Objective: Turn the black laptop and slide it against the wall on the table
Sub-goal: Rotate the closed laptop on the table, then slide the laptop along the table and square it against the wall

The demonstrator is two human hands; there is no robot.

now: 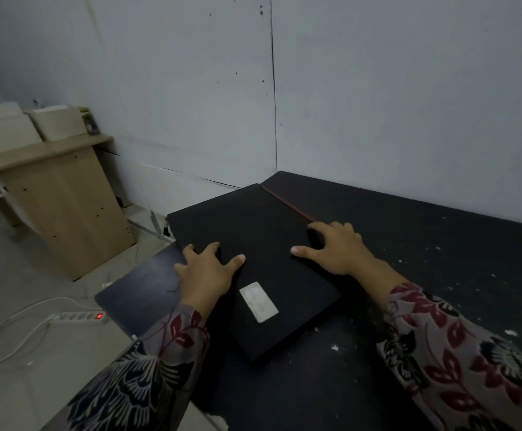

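The black laptop (pixel 253 231) lies closed and flat on the dark table (pixel 440 275), set at an angle, with its far left corner jutting past the table's left edge. A pale rectangular sticker (pixel 259 301) marks its lid near me, and a thin red line runs along its right edge. My left hand (pixel 205 270) rests on the laptop's left edge with fingers spread. My right hand (pixel 335 247) presses flat on the lid by the right edge. The grey wall (pixel 377 104) rises just behind the table.
White flecks are scattered over the table's right part. On the floor at left lie a white power strip (pixel 79 318) with a red lit switch and its cable. A wooden desk (pixel 51 188) stands farther left against the wall.
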